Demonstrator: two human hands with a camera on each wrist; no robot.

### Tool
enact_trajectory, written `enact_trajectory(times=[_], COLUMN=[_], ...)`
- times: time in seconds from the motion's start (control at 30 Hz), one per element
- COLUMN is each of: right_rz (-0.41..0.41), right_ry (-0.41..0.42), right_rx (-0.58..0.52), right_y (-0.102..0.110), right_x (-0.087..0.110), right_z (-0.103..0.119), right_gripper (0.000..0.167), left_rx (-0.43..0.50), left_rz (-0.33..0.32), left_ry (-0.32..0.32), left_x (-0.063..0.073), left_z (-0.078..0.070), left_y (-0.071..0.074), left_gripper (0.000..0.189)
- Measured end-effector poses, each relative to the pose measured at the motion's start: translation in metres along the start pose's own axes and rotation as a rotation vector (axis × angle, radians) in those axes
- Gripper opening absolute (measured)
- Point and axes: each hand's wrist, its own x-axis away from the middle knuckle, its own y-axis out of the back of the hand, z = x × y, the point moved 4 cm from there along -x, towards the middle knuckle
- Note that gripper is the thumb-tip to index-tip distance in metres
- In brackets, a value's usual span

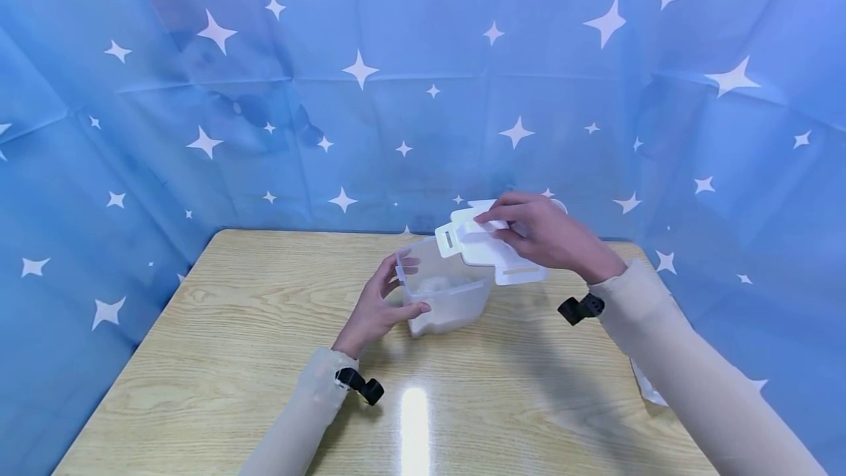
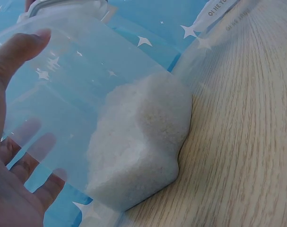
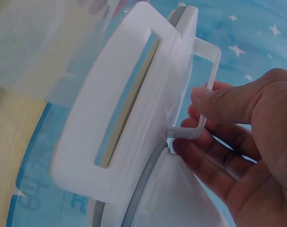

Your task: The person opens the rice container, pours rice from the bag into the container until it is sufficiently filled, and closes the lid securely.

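Note:
A clear plastic food container (image 1: 449,300) stands on the wooden table, with white grains like rice (image 2: 138,137) heaped in its bottom. My left hand (image 1: 380,307) grips the container's left side, thumb on the near wall and fingers round the far side. Above the container's right end, my right hand (image 1: 545,233) holds up a white lid (image 1: 479,244), tilted. In the right wrist view, thumb and fingers pinch the lid's small raised handle (image 3: 212,71). The lid's side flaps (image 3: 86,127) hang loose, and a grey seal (image 3: 148,179) runs along its edge.
The wooden table (image 1: 264,329) runs up to a blue curtain (image 1: 304,131) with white stars at the back and sides. A white printed packet (image 1: 648,384) lies at the table's right edge, partly behind the right sleeve.

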Motion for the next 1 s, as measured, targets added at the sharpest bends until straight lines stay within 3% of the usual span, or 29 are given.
enact_trajectory(times=[0.53,0.87,1.0], right_rz=[0.090,0.094,0.103], right_ry=[-0.011,0.078,0.097], right_rx=[-0.045,-0.065,-0.060], right_y=[-0.016,-0.027,-0.031], right_x=[-0.023,-0.034,-0.037], right_z=[0.017,0.027,0.032], right_gripper=[0.034,0.033,0.032], left_rx=[-0.020,0.000,-0.005], left_rz=[0.000,-0.007,-0.003], left_ry=[0.037,0.114,0.118], left_x=[0.000,0.000,0.000], left_z=[0.000,0.005,0.005], left_y=[0.001,0.003,0.002], left_gripper=[0.091,0.093,0.092])
